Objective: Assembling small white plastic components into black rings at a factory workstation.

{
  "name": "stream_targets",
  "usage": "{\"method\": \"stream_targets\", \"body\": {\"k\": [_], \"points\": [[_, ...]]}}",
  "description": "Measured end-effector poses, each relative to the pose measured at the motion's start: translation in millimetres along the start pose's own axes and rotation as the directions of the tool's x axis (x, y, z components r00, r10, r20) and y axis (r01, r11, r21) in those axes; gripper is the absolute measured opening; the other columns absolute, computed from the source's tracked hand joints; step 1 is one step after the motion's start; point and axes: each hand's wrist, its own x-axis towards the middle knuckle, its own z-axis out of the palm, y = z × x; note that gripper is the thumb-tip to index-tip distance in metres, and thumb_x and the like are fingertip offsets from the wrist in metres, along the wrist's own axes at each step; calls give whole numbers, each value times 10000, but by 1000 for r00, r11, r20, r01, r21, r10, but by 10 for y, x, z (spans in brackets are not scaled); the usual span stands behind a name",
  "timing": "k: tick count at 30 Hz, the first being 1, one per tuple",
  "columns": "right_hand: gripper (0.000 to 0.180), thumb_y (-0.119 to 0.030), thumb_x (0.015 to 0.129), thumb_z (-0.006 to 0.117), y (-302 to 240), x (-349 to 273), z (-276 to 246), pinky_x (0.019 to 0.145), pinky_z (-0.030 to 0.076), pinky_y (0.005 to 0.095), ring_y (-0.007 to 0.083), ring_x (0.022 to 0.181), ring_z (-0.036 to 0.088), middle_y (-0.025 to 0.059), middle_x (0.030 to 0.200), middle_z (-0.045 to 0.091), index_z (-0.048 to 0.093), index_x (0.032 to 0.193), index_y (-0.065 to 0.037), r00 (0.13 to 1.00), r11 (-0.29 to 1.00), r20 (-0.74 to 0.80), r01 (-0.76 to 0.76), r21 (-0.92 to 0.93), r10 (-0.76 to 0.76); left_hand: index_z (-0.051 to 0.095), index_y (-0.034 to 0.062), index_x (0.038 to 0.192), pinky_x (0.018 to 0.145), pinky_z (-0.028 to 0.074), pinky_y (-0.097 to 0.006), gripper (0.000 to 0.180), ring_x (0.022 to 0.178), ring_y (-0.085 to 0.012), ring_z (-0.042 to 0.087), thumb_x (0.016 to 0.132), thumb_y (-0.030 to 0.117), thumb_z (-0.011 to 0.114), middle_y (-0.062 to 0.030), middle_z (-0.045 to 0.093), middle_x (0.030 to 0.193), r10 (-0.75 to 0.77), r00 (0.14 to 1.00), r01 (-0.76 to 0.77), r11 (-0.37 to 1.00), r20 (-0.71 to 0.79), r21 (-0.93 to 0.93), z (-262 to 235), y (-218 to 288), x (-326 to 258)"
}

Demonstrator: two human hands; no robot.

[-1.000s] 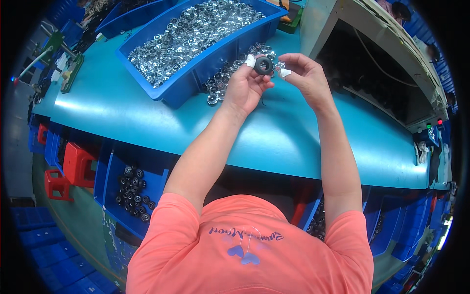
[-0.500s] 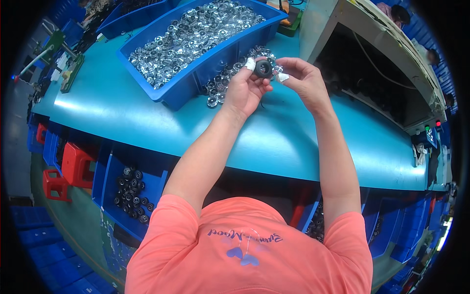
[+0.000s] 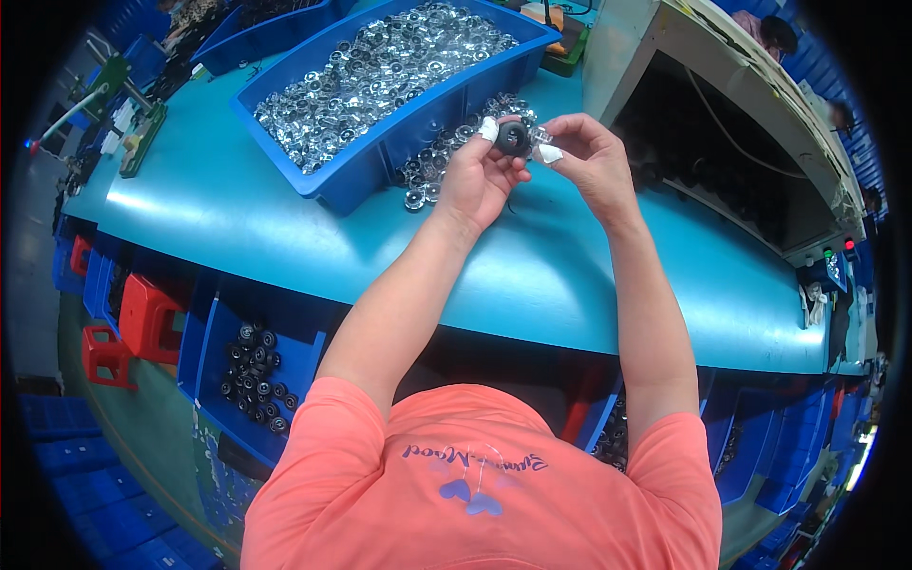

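Observation:
A small black round part (image 3: 513, 138) sits between the fingertips of both hands above the teal table (image 3: 237, 223). My left hand (image 3: 480, 176) grips it from the left, a white wrap on one fingertip. From the right, my right hand (image 3: 594, 161) pinches the same part, its fingertip also wrapped in white. A small heap of shiny metal rings (image 3: 442, 157) lies on the table just beyond the hands.
A blue bin (image 3: 380, 142) full of shiny metal rings stands at the back left. A grey machine housing (image 3: 722, 104) with a dark opening is at the back right. Under the table edge, a blue bin holds black round parts (image 3: 252, 375); red stools (image 3: 142, 318) stand to the left.
Both hands hold the black part almost as before, drifting slightly left; the fingers have shifted a little around it.

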Motion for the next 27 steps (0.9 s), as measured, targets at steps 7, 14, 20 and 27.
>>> {"method": "stream_targets", "body": {"k": [7,14,20,27], "points": [[178,-2,789,770,84,-24,107,832,566,277,149,920,700,44,996,698,726,961,-21,967,939,-54,229,-257,-251,608,34,1228,697,537,-342,368,769,-147,590,1031,314,477,-72,647,961,-15,1000,15,1000,25,3,-11,-13,-2],[187,18,755,757,-33,-85,198,752,568,274,168,837,724,60,990,704,753,925,-58,933,812,0,312,-494,-359,596,28,1234,688,547,-346,344,774,-158,596,1040,257,428,-84,649,964,3,1000,-4,1000,21,27,-18,-17,7],[179,33,747,734,-55,-115,245,708,569,282,164,802,720,51,949,695,747,899,-59,919,786,-23,325,-526,-395,592,27,1251,672,561,-342,368,807,-169,625,1058,291,422,-94,656,986,72,996,-80,980,52,182,33,-20,-7],[173,32,745,719,29,-108,247,688,563,289,162,805,702,51,948,700,736,893,-56,900,723,-19,337,-603,-435,550,23,1289,691,572,-343,325,860,-174,648,1043,230,503,-101,641,1053,153,982,-185,895,110,407,103,-86,-24]]}}
